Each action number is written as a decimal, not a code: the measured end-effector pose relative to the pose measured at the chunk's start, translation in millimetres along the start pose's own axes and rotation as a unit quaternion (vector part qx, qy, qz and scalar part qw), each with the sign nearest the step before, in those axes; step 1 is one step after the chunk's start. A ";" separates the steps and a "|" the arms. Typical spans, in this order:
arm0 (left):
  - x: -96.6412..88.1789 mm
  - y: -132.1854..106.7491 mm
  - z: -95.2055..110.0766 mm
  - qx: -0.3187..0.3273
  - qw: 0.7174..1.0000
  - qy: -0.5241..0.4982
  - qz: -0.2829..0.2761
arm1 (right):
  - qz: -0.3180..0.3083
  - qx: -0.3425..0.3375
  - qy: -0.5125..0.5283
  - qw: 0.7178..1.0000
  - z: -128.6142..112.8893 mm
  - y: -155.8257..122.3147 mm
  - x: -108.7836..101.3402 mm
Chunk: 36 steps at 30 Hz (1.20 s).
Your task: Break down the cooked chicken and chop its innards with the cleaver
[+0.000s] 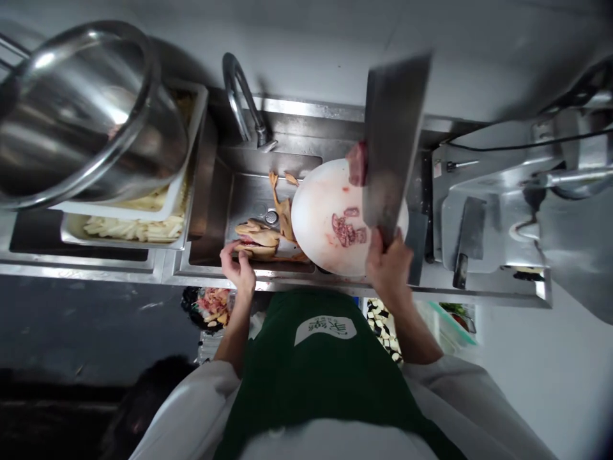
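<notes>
My right hand (389, 263) is closed round the handle of a cleaver (395, 134), whose broad blade is raised over the round white cutting board (311, 249) and blurred by motion. Small chopped bits of red meat (345, 231) lie mid-board. A larger dark red chunk (357, 165) shows at the board's far edge, beside the blade; whether it touches the blade I cannot tell. At the sink's front edge, my left hand (238, 267) has thumb and fingers apart, close to a plucked whole bird (258, 239) in the sink. More yellowish poultry pieces (283, 211) lie beside it.
The steel sink (249, 185) has a curved faucet (239, 89) behind it. To the left, a large metal pot (158, 128) rests on trays of pale cut strips (134, 228). A second cleaver (469, 233) lies right. Below are diced eggplant (380, 322) and meat scraps (214, 305).
</notes>
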<state>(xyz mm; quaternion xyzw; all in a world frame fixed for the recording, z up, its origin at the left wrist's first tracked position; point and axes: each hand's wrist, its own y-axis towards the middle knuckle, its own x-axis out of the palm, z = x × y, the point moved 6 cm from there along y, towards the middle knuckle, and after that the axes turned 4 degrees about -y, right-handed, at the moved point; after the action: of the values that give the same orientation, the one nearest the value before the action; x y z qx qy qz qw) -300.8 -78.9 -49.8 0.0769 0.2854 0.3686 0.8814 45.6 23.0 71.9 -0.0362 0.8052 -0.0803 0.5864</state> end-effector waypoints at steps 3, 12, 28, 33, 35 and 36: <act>21.0 2.0 1.4 0.000 1.000 0.001 -0.023 | -0.158 -0.011 -0.021 0.987 -13.5 17.1 81.7; 195.0 -5.8 52.1 0.108 0.940 -0.016 -0.324 | -0.199 -0.036 -0.045 0.978 2.8 25.6 144.3; 204.6 -17.4 77.5 0.221 0.839 -0.074 -0.493 | -0.197 -0.023 -0.036 0.979 62.3 20.5 130.2; 189.5 -14.8 51.5 0.298 0.777 -0.034 -0.554 | -0.227 -0.030 -0.073 0.971 53.8 0.8 128.6; 175.2 -5.8 35.4 0.278 0.823 -0.014 -0.495 | -0.254 -0.036 -0.087 0.963 51.4 -10.9 130.2; 166.8 -1.8 29.6 0.262 0.852 -0.013 -0.453 | -0.264 -0.040 -0.093 0.959 50.1 -15.7 130.2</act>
<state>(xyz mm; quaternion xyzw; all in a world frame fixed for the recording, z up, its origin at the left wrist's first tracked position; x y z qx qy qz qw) -188.9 37.7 -100.4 0.1723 0.3632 -0.1610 0.9013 52.3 -16.7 -62.6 -0.2783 0.7112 -0.1967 0.6148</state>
